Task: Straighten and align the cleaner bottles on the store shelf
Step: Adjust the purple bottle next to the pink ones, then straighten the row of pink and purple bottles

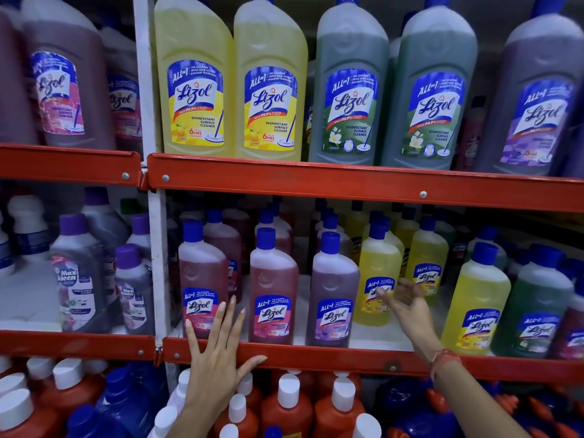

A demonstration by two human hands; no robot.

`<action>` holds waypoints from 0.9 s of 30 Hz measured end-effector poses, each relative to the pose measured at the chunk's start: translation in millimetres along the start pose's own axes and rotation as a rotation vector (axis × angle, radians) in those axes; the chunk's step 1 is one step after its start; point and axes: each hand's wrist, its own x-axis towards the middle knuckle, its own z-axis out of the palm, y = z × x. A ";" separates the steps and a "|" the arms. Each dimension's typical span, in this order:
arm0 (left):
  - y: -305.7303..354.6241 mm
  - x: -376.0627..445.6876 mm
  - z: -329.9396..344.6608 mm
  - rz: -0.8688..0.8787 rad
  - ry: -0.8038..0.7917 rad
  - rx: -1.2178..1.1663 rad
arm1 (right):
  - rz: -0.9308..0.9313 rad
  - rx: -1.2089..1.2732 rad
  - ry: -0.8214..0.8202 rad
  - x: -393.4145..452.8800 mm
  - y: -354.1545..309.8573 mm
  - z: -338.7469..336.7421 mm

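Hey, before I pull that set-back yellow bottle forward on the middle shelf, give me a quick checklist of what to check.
1. Right hand free to grab: ok, open, holding nothing.
2. Right hand at the yellow bottle: ok, fingers in front of its label; contact cannot tell.
3. Bottle level with the front row: not ok, it stands behind the purple bottle.
4. Left hand out of the way: ok, spread flat over the red shelf edge.
5. Bottle upright: ok.

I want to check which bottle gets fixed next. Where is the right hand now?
In the head view, the right hand reaches onto the middle shelf right of centre, open, by the label of a yellow bottle beside the purple bottle.
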 end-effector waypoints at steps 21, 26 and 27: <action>0.5 0.4 -0.3 -0.008 -0.047 -0.007 | 0.093 0.150 -0.300 12.8 12.0 -27.4; 2.2 0.3 -4.8 -0.029 -0.078 -0.002 | 0.097 0.125 -0.329 -6.3 7.8 -38.0; 2.7 -0.1 -5.7 -0.031 -0.078 0.005 | 0.094 0.125 -0.329 -9.7 6.7 -39.8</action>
